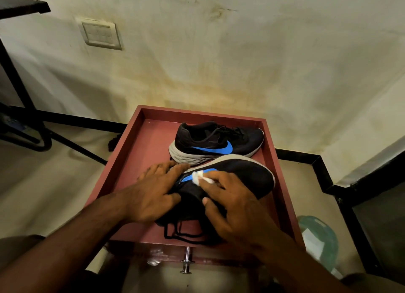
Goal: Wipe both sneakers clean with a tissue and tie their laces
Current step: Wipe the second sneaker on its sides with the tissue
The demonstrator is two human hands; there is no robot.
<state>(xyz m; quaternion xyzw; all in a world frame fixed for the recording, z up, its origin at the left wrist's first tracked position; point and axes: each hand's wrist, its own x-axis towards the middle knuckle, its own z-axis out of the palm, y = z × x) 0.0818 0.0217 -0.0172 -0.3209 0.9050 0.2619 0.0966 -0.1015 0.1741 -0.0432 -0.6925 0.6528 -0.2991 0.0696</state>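
Two black sneakers with blue logos lie in a reddish-brown tray (131,143). The far sneaker (215,140) stands upright, toe to the right, its laces loosely done. The near sneaker (243,175) lies tipped on its side with the sole facing away. Its untied black laces (182,233) trail toward the tray's front edge. My left hand (153,189) lies flat across its heel, holding it down. My right hand (232,202) presses a small white tissue (200,176) against the blue logo on the shoe's side.
The tray rests on a drawer-like unit with a metal handle (186,262) at the front. A pale green plastic container (317,240) sits low on the right. Black metal table legs (26,117) stand to the left, against a stained wall with a switch plate (99,34).
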